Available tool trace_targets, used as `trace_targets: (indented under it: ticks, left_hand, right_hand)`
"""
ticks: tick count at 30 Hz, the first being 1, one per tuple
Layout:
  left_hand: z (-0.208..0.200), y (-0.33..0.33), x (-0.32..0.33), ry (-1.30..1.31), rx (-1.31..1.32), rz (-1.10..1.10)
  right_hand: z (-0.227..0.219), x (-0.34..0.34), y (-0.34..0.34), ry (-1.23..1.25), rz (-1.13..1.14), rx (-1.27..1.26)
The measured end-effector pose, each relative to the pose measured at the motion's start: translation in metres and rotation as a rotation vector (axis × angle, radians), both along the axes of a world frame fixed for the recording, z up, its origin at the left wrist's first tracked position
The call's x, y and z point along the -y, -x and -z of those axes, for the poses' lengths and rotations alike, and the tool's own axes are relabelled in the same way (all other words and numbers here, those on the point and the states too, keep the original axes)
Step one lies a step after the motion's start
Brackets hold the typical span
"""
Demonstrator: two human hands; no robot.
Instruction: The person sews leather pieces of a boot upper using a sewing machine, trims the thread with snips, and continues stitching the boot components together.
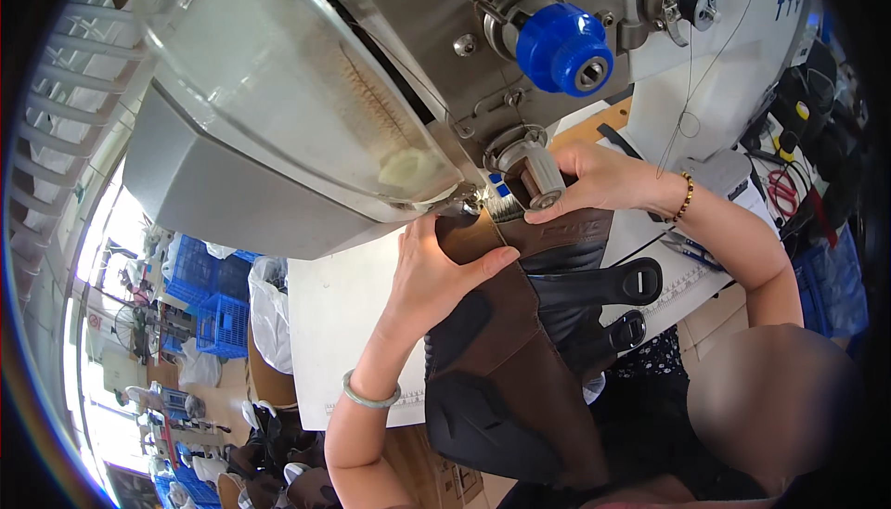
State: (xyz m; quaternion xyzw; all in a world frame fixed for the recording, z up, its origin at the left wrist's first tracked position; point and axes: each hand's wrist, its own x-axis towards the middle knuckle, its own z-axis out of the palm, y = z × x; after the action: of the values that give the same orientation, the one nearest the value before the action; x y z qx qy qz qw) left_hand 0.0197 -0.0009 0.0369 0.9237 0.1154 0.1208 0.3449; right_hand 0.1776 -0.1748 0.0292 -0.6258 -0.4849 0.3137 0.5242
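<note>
A brown and black leather boot upper [510, 351] lies beneath the sewing machine's needle area [478, 203], its shaft end toward the machine. Two black straps with buckle ends [594, 286] stick out on its right side. My left hand [436, 272] grips the upper's left edge, thumb across the brown leather, fingertips close to the needle. On the other side my right hand [589, 180] holds the upper's top edge, thumb on the leather. Its fingers are partly hidden behind a clear cylindrical machine part [541, 180]. The stitching point itself is mostly covered.
The grey machine head [269, 175] with a clear cover and a blue tension knob [566, 50] hangs over the work. A white table [334, 323] with a ruler strip lies below. Blue crates [223, 323] and white bags stand at left; tools and red-handled scissors [781, 192] at right.
</note>
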Motion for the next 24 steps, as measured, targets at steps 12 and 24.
trace_targets:
  ticks: [12,24]
  left_hand:
    - [-0.007,-0.006,-0.004,0.068,0.116,0.07]
    - [-0.013,-0.01,-0.008,0.082,0.03,0.086]
  right_hand:
    - [-0.007,-0.004,-0.004,0.0,0.024,0.163]
    - [-0.02,-0.002,-0.001,0.097,0.111,0.278]
